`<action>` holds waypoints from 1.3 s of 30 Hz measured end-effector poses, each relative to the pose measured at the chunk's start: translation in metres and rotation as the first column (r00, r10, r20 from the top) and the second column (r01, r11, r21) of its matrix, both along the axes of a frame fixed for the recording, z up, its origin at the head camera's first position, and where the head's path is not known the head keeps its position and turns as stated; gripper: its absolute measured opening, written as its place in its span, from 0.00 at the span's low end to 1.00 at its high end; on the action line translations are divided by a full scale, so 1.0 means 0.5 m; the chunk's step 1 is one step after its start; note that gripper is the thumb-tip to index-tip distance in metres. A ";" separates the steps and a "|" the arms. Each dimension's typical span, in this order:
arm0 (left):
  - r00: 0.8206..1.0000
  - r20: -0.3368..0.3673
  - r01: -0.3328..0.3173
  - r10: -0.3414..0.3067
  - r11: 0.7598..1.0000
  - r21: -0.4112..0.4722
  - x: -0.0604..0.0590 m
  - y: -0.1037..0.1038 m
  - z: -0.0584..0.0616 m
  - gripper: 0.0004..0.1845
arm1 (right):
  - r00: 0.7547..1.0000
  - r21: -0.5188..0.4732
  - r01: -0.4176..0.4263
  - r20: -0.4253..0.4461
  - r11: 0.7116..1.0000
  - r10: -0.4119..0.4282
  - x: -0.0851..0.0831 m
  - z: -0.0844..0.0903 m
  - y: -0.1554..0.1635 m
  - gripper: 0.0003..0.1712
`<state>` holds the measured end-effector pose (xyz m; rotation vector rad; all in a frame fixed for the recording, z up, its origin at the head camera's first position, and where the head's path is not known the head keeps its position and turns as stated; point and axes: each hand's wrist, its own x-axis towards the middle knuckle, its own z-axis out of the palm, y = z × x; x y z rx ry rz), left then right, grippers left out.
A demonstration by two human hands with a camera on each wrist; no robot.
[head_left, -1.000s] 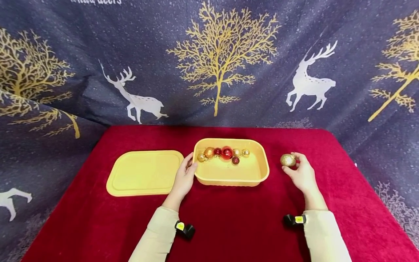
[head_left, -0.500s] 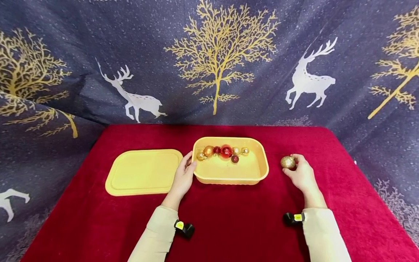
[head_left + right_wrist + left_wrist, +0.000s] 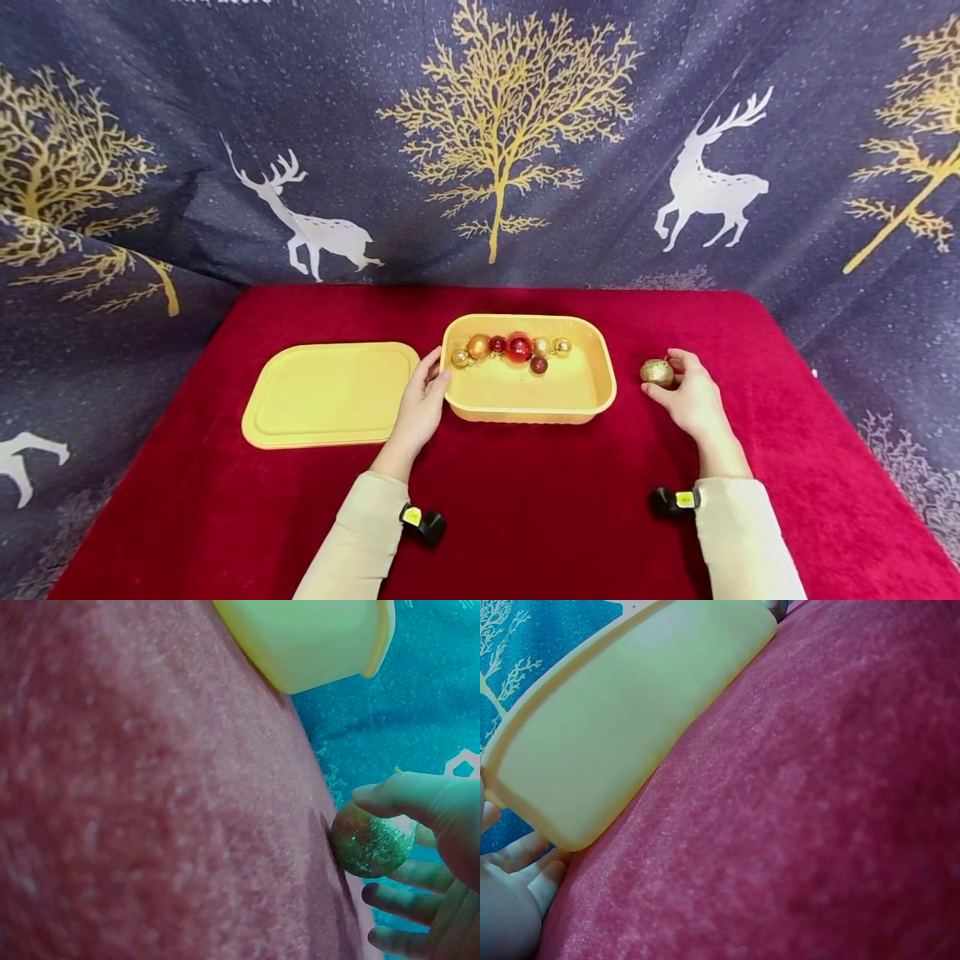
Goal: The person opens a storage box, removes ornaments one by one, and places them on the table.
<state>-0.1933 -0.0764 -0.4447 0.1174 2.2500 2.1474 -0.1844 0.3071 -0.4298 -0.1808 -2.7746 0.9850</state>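
Note:
My right hand (image 3: pixel 695 400) holds a gold glitter Christmas bauble (image 3: pixel 657 373) between thumb and fingers, at the right of the table. In the right wrist view the thumb lies over the bauble (image 3: pixel 373 841), which is at or just above the cloth. My left hand (image 3: pixel 422 400) rests against the left end of a yellow plastic box (image 3: pixel 525 415), its fingers fairly straight at the wall. Inside the box, along its back, lie several smaller baubles: a shiny red one (image 3: pixel 519 347), an orange-gold one (image 3: pixel 479 347), a dark red one (image 3: pixel 538 365) and pale gold ones.
A flat yellow lid (image 3: pixel 330 393) lies left of the box, close to my left forearm. Red cloth (image 3: pixel 540 508) covers the table. Behind it hangs a dark blue backdrop (image 3: pixel 585 242) with gold trees and white deer.
The gold bauble has turned slightly in my right hand and shifted a little left over the last half second. My left hand and the box stay in place; the head view dips slightly.

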 end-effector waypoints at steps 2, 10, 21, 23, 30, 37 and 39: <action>1.000 -0.002 -0.008 0.008 1.000 0.002 -0.008 -0.002 -0.015 0.27 | 1.000 -0.002 -0.002 -0.009 1.000 0.002 0.000 0.003 -0.003 0.41; 0.999 -0.009 -0.031 0.031 0.999 -0.013 -0.013 -0.001 -0.038 0.26 | 0.998 0.019 -0.007 -0.055 1.000 0.008 0.005 0.016 -0.008 0.39; 1.000 -0.011 -0.026 0.026 1.000 -0.005 -0.010 0.001 -0.038 0.26 | 0.989 0.036 0.002 -0.150 0.999 0.004 0.010 0.042 -0.046 0.31; 1.000 -0.012 -0.024 0.024 1.000 -0.009 -0.009 0.001 -0.038 0.26 | 0.987 0.026 -0.012 -0.159 1.000 0.016 0.009 0.045 -0.057 0.30; 1.000 -0.015 -0.028 0.027 1.000 -0.010 -0.005 -0.001 -0.028 0.26 | 0.977 0.045 -0.084 -0.195 0.995 0.091 0.003 0.054 -0.098 0.26; 0.999 0.000 -0.034 0.034 0.999 -0.018 -0.007 0.000 -0.035 0.26 | 0.949 0.062 -0.143 -0.274 0.988 0.154 -0.007 0.052 -0.135 0.23; 0.999 0.003 -0.032 0.032 0.999 -0.012 -0.008 0.000 -0.036 0.26 | 0.941 0.068 -0.153 -0.295 0.986 0.166 -0.010 0.053 -0.145 0.21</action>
